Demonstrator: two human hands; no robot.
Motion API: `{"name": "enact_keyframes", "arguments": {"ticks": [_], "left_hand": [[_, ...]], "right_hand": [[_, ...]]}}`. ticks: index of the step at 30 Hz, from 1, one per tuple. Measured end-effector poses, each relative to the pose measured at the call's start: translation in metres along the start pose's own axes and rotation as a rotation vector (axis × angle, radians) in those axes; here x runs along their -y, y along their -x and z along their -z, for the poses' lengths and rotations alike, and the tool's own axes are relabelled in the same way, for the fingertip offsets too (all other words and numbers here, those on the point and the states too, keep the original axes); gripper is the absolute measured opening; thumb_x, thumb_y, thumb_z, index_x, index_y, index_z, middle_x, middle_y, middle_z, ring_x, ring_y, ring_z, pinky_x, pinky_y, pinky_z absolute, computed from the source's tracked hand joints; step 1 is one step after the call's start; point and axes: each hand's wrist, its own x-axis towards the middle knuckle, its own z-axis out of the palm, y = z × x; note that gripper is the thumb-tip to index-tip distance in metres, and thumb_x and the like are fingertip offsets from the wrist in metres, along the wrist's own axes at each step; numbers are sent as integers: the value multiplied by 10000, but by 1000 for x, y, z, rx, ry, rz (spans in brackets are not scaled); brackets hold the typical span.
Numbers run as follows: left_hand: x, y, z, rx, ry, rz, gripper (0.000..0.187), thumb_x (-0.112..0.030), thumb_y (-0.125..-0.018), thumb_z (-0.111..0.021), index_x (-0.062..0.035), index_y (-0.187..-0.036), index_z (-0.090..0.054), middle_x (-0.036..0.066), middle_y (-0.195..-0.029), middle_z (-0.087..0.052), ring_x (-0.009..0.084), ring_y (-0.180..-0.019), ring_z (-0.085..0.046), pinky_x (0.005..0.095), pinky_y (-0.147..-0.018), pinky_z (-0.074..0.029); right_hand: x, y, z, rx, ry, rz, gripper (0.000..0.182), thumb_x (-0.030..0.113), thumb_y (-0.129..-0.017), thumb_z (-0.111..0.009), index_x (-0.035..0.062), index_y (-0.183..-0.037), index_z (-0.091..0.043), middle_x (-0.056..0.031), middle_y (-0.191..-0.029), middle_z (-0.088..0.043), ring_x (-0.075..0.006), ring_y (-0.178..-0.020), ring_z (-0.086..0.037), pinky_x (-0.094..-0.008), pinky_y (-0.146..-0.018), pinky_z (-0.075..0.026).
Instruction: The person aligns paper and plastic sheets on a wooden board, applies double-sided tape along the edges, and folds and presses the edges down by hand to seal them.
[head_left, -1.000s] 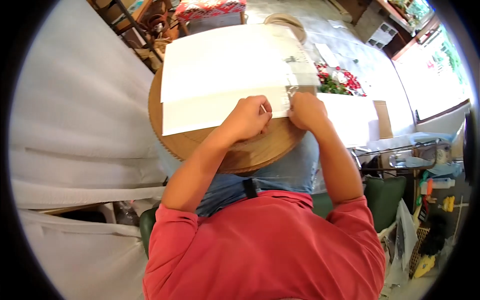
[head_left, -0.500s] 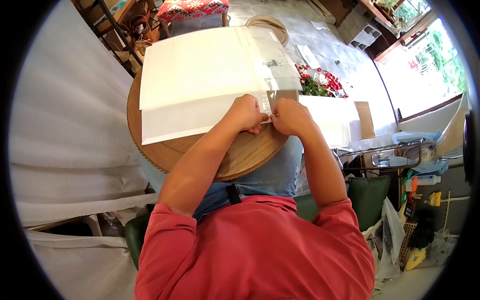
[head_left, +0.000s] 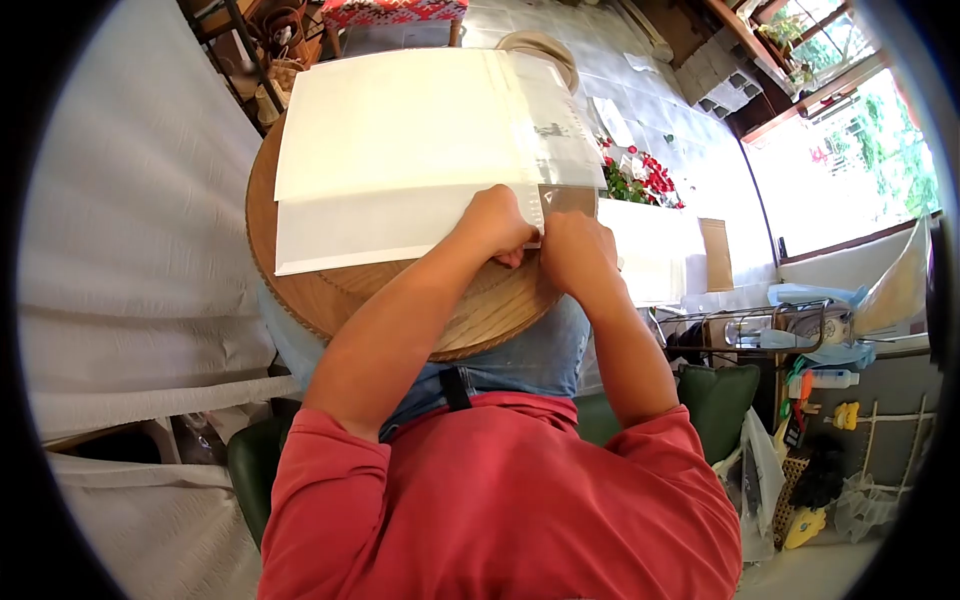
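White sheets (head_left: pixel 400 130) lie stacked on a round wooden table (head_left: pixel 500 315), with clear plastic (head_left: pixel 555 130) along their right side. My left hand (head_left: pixel 497 225) rests at the lower right corner of the bottom sheet, its fingers closed and curled under. Just right of it, my right hand (head_left: pixel 580 250) is closed at the edge of the clear plastic. The fingertips of both hands are close together. What they pinch is too small and too covered to make out.
Red and white flowers (head_left: pixel 645 178) and a pale sheet (head_left: pixel 650 240) are beyond the table's right side. A wire rack (head_left: pixel 745 330) stands at the right. A white curtain (head_left: pixel 150 250) hangs at the left. A patterned stool (head_left: pixel 395 12) is behind.
My right hand has moved slightly down and its wrist has turned, with the knuckles now more on top. My left hand has hardly moved. The whole view has shifted a little.
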Motion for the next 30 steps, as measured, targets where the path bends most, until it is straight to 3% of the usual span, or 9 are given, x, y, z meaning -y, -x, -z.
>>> {"name": "enact_keyframes", "arguments": {"ticks": [6,9,12,14,18,22,25,27,30], "left_hand": [[3,-2,-1,-30,-19,-46,343,-169,-907,-797,46,-678,-658,180,-646,-728,209,-524,-726,320,-483,-589],[6,-3,-1,2,-32,-60,343,-197,-927,-795,44,-728,-654,178,-670,-736,212,-535,-733,322,-480,-584],[12,4,2,-15,135,-45,324,-214,-924,-778,63,-799,-667,156,-694,-748,202,-545,-728,320,-513,-581],[26,9,-1,-56,146,-190,335,-265,-963,-761,33,-883,-630,133,-710,-731,207,-583,-714,350,-536,-555],[46,18,-18,-262,3,-472,262,-249,-1003,-739,-12,-938,-648,78,-645,-671,152,-586,-668,334,-556,-525],[40,30,-23,-435,-192,-644,248,-254,-1004,-708,-10,-1018,-667,156,-894,-743,255,-848,-733,423,-758,-563],[51,24,-33,-572,-533,-800,351,-301,-1004,-689,23,-1137,-684,230,-1177,-726,344,-1108,-686,472,-986,-518],[54,19,-42,-599,-673,-844,432,-333,-1005,-678,46,-1213,-685,261,-1317,-689,385,-1251,-636,490,-1109,-469],[53,25,-58,-370,-594,-855,569,-378,-1017,-659,90,-1340,-631,273,-1418,-632,407,-1371,-561,482,-1216,-382]], "right_hand": [[-5,33,-17,-324,-136,111,201,138,-943,-635,25,-928,-801,-221,-908,-748,-397,-896,-740,-534,-808,-566],[-5,82,15,-442,-314,170,207,145,-969,-651,59,-1084,-801,-176,-851,-728,-379,-851,-720,-517,-810,-541],[-9,124,8,-306,-245,129,347,147,-947,-724,75,-1285,-737,-131,-823,-717,-349,-809,-699,-481,-813,-528],[-16,138,-36,-608,-342,339,481,126,-903,-761,91,-1376,-683,-80,-798,-675,-293,-733,-636,-438,-761,-479],[-27,155,-140,-422,-352,382,454,176,-866,-817,84,-1298,-708,-82,-887,-700,-293,-845,-664,-436,-866,-490],[-35,158,-165,-319,-420,391,403,173,-869,-839,43,-1232,-724,-145,-985,-728,-332,-891,-706,-426,-876,-534],[-46,144,-155,-496,-653,200,305,199,-904,-803,19,-1146,-748,-166,-952,-714,-371,-863,-706,-439,-730,-567],[-60,113,-163,-644,-756,7,304,228,-936,-795,-1,-1131,-751,-158,-929,-736,-297,-772,-715,-407,-721,-575],[-80,48,-167,-451,-1408,-432,461,369,-968,-810,-40,-1166,-731,-94,-969,-764,-154,-742,-682,-311,-651,-568]]}}
